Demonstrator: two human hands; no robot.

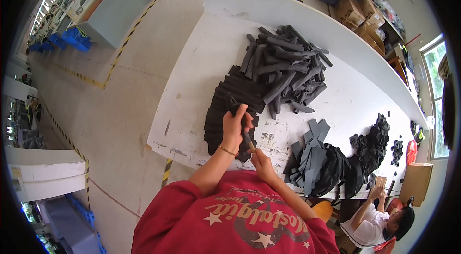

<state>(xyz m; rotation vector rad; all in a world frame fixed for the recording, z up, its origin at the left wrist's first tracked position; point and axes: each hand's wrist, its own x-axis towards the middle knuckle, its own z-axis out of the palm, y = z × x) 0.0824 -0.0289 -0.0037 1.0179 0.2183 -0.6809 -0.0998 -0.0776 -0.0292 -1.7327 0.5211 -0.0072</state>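
My left hand (233, 129) is closed around a small black piece (231, 102), part of which sticks out beyond the fingers. My right hand (262, 163), close to my body, grips a slim stick-like tool (249, 140) with a tan end. The tool's far end meets the fingers of my left hand, so its tip is hidden. Under both hands lies a layered stack of flat black strips (235, 91). Just beyond it, a heap of rolled dark tubes (288, 64) touches the stack.
The white worktable (192, 76) has a raised panel (307, 11) along its far side. Grey flat strips (309, 153), a black bag (331, 170) and crumpled black pieces (372, 141) lie to the right. A co-worker (372, 223) sits at the lower right.
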